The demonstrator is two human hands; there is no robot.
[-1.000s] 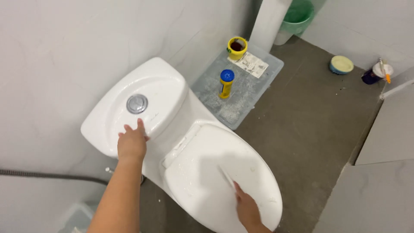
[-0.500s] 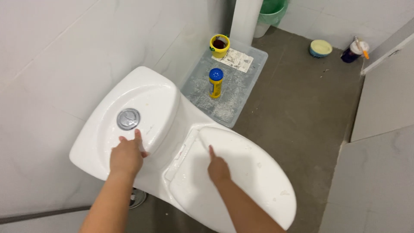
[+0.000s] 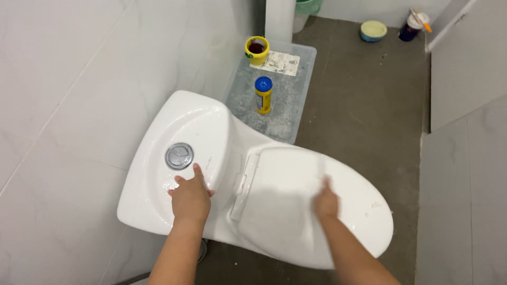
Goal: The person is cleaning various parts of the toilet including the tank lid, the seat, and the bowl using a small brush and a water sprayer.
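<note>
A white toilet fills the middle of the view, its seat lid down and wet. My left hand lies flat on the cistern top, fingers spread, just below the round chrome flush button. My right hand is blurred over the middle of the lid. It is closed in a fist around a thin white tool, whose pale tip shows as a streak above the knuckles.
Behind the toilet a clear plastic tray lies on the grey floor with a blue-capped yellow bottle and a yellow cup. A white pipe, a small bowl and a dark cup stand farther back. Tiled walls close both sides.
My right hand has swept across the lid, from its front edge to the hinge and now out to the middle. The left hand stays on the cistern. The view has tilted.
</note>
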